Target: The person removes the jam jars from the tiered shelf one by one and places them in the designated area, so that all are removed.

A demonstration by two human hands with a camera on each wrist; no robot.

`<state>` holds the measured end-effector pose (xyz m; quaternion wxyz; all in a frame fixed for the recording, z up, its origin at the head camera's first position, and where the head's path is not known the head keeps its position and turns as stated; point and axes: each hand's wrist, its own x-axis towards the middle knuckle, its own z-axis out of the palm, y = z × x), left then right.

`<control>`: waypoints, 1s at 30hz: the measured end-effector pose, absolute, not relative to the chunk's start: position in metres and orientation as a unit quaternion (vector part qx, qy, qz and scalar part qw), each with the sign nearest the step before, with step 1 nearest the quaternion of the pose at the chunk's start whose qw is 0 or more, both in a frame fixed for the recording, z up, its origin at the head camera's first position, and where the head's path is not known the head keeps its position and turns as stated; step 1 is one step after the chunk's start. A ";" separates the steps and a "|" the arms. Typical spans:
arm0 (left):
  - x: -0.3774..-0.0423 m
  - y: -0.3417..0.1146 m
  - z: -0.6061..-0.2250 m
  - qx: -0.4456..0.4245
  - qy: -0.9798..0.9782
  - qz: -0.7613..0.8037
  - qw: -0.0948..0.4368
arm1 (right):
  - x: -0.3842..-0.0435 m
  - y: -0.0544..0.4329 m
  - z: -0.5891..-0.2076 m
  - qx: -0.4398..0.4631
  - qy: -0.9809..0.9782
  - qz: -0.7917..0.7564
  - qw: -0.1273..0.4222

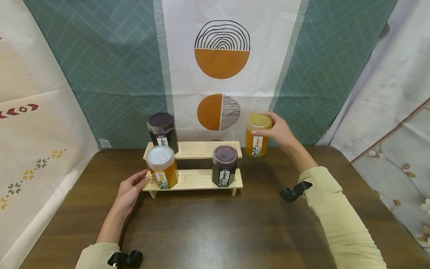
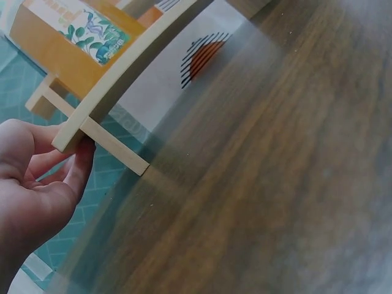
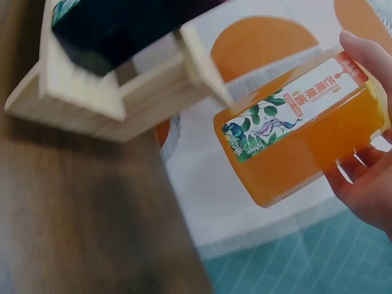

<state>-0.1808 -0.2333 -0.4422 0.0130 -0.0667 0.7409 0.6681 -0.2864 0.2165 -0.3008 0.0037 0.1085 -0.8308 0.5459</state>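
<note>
Yellow-lidded jar (image 1: 256, 145): up in the right hand (image 1: 277, 130), just right of the upper tier (image 1: 201, 150), roughly upright, and looks to be off the worktop (image 1: 201, 224).
Right grip: wrapped round the jar up near its lid, thumb on one side, fingers on the other, so pretty solid imo.
Left grip: left hand (image 1: 129, 191) has the left end of the lower tier (image 1: 189, 181) pinched, probably to steady the wooden rack (image 1: 198, 173).
Rack lineup: far dark jar (image 1: 170, 138) on the upper tier's left, white-lidded jar (image 1: 162, 168) on the lower tier's left, near dark jar (image 1: 225, 168) on its right.
Jar step: mid-carry, I reckon; can't tell whether it's going on or coming off.
Jar's next move: if it's going on the upper tier's right end, that calls for a shift left with the base above the plank, then a gentle lowering, minding the near dark jar.
</note>
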 end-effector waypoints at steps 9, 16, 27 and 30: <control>-0.179 -0.234 -0.443 -0.070 0.734 0.675 0.018 | -0.292 0.238 -0.345 0.110 -0.826 0.551 -0.042; -0.178 -0.235 -0.444 -0.063 0.733 0.677 0.013 | -0.294 0.243 -0.376 0.111 -0.831 0.542 -0.059; -0.177 -0.235 -0.442 -0.058 0.726 0.685 0.013 | -0.289 0.246 -0.378 0.140 -0.873 0.461 -0.071; -0.178 -0.234 -0.443 -0.056 0.721 0.691 0.014 | -0.288 0.247 -0.369 0.149 -0.888 0.428 -0.083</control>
